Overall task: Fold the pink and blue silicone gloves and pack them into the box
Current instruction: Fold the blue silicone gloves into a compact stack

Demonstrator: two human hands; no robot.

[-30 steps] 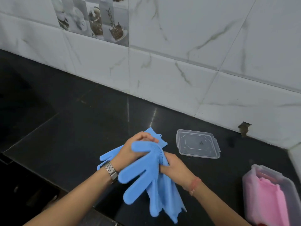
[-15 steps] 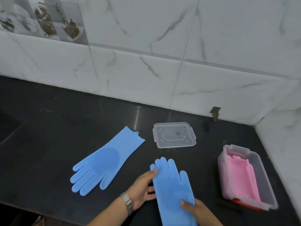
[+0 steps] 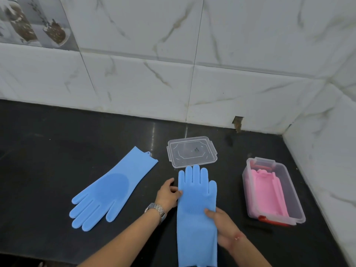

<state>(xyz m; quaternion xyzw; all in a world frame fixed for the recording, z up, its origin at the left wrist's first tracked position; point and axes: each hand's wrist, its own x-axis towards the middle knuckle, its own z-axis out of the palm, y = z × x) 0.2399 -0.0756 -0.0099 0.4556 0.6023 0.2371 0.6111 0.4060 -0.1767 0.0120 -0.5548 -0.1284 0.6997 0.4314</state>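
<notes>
One blue silicone glove (image 3: 194, 191) lies flat in front of me, fingers pointing away toward the wall. My left hand (image 3: 167, 193) touches its left edge at the palm. My right hand (image 3: 221, 224) rests on its right edge near the wrist, thumb on top of the glove. A second blue glove (image 3: 113, 187) lies spread out to the left, fingers toward me. The clear plastic box (image 3: 296, 201) stands at the right with folded pink gloves (image 3: 267, 191) inside.
The box's clear lid (image 3: 191, 151) lies on the black counter (image 3: 57, 151) just beyond the near glove's fingertips. White marble-look tiled walls close the back and the right side. The counter's front edge runs along the lower left.
A second ago both hands held the two blue gloves bunched together above the counter. Now the gloves lie apart and flat, and my hands rest on the right one.
</notes>
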